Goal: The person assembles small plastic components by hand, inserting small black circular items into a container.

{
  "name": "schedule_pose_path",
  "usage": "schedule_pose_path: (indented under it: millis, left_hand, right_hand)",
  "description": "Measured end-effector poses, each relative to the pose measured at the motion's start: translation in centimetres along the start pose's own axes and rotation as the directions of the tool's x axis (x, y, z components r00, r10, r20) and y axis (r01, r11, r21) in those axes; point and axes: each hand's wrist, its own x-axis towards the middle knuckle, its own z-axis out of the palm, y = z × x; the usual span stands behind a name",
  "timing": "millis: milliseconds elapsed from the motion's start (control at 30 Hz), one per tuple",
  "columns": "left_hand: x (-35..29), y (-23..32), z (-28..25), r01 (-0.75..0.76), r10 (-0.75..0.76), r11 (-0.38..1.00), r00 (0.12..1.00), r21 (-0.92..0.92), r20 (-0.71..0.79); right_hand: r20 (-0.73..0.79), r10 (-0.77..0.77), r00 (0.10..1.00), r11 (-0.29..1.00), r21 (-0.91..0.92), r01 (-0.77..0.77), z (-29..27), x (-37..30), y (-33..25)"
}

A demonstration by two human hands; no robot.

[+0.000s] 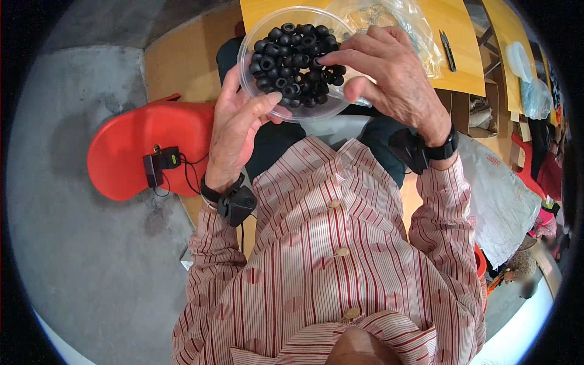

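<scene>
A round clear plastic tub [246, 67] is tilted toward me, full of small black rubber-like pieces [296, 58] with holes through them. My left hand [234, 121] grips its near left side, with the thumb over the rim and the other fingers beneath. Over the right part of the tub is my right hand [392, 76]. Its index fingertip touches the black pieces, and its thumb is held apart below, with nothing seen between them. The remaining fingers of that hand are partly hidden behind the index finger.
Behind the tub stands a yellow table [453, 24] bearing a clear plastic bag [395, 15] and black tweezers [448, 51]. To the left, a red stool [131, 146] carries small black devices with cables [161, 163]. A white sack [496, 201] lies on the right.
</scene>
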Motion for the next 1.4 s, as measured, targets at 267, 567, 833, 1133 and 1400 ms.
schedule_pose_path:
  millis: [267,567,833,1133,1400]
  left_hand:
    - [0.2,0.1,0.6,0.008,-0.008,1.0,1.0,-0.019,-0.015]
    - [0.1,0.2,0.6,0.034,-0.034,0.998,0.999,-0.052,0.005]
    - [0.2,-0.1,0.2,0.044,-0.043,0.998,0.999,-0.048,0.016]
    - [0.1,0.1,0.4,0.038,-0.038,0.999,0.999,-0.039,0.005]
    - [0.2,0.3,0.6,0.042,-0.042,0.998,0.999,-0.048,0.011]
  right_hand:
    - [0.098,-0.079,0.992,0.991,0.118,0.067,1.2,-1.2,-3.8]
    - [0.0,-0.052,0.999,0.998,-0.035,0.051,1.2,-0.3,-1.5]
    - [0.069,-0.014,0.998,0.998,0.058,0.01,1.0,-0.7,-0.1]
    - [-0.01,-0.005,1.0,0.994,0.109,0.006,0.2,-1.0,-0.2]
    - [0.05,-0.031,0.998,0.989,0.144,0.024,0.1,-1.0,-3.7]
